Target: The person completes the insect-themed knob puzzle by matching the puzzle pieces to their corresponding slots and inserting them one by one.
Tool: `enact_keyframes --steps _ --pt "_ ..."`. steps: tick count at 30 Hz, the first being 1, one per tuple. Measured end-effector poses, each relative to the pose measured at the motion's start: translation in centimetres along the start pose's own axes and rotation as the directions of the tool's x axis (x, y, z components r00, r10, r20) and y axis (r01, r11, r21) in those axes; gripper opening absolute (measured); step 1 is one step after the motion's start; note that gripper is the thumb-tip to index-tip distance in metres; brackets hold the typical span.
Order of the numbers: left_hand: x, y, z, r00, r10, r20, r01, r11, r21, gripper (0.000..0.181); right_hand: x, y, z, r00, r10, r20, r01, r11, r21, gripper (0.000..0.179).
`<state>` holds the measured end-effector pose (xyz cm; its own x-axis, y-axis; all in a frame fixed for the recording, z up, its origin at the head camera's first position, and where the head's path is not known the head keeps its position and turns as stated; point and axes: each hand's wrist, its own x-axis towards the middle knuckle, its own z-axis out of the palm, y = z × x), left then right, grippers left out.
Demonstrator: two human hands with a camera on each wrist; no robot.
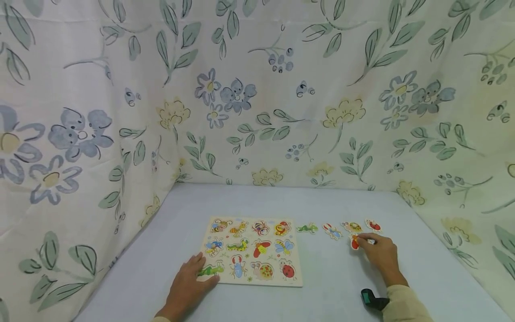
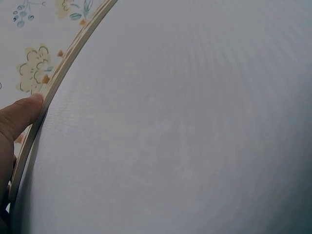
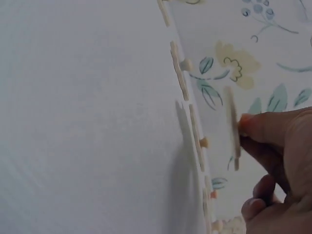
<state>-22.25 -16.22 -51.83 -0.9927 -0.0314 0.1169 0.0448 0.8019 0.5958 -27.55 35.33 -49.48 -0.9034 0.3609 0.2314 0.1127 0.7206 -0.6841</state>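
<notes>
A wooden knob puzzle board (image 1: 245, 279) printed with insects lies on the table, left of centre. At its lower left corner rests my left hand (image 1: 187, 281), fingers along the left side and thumb on the front edge; the left wrist view shows that thumb (image 2: 31, 105) touching the board's rim. My right hand (image 1: 380, 256) pinches a red insect puzzle piece (image 1: 354, 243) between thumb and fingertips. In the right wrist view this thin piece (image 3: 231, 124) is tilted on edge and raised off the table. Its face is partly hidden by my fingers.
Loose pieces lie in a row right of the board: a green grasshopper (image 1: 307, 228), a blue beetle (image 1: 332, 231), a snail (image 1: 354, 226) and a ladybug (image 1: 373, 225). A black strap end (image 1: 374, 300) juts from my right wrist. Floral cloth (image 1: 257, 147) surrounds the table.
</notes>
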Motion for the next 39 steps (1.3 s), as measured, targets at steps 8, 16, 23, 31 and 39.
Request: enact_keyframes --steps 8,16,23,31,39 --pt "0.0 -0.2 0.1 1.0 0.008 -0.012 -0.008 1.0 -0.006 0.087 -0.3 -4.6 0.0 0.998 -0.062 -0.024 0.064 0.992 0.112 0.028" --pt "-0.1 -0.2 -0.1 1.0 0.018 -0.008 -0.018 1.0 0.007 0.085 -0.9 -9.2 0.4 0.976 -0.211 -0.059 0.218 0.961 0.169 0.019" --pt "-0.2 -0.1 -0.4 1.0 0.015 -0.004 -0.015 1.0 -0.002 0.086 -1.8 -13.1 2.1 0.934 -0.343 -0.098 0.356 0.901 0.249 0.01" --pt "-0.2 -0.3 -0.6 1.0 0.004 -0.001 -0.004 1.0 -0.015 0.086 -3.2 -17.2 6.1 0.883 -0.463 -0.085 0.461 0.817 0.345 0.005" --pt "-0.1 -0.6 0.0 1.0 0.023 -0.009 -0.023 0.999 -0.03 0.085 -5.1 -19.5 9.5 0.851 -0.519 -0.084 0.508 0.771 0.383 0.005"
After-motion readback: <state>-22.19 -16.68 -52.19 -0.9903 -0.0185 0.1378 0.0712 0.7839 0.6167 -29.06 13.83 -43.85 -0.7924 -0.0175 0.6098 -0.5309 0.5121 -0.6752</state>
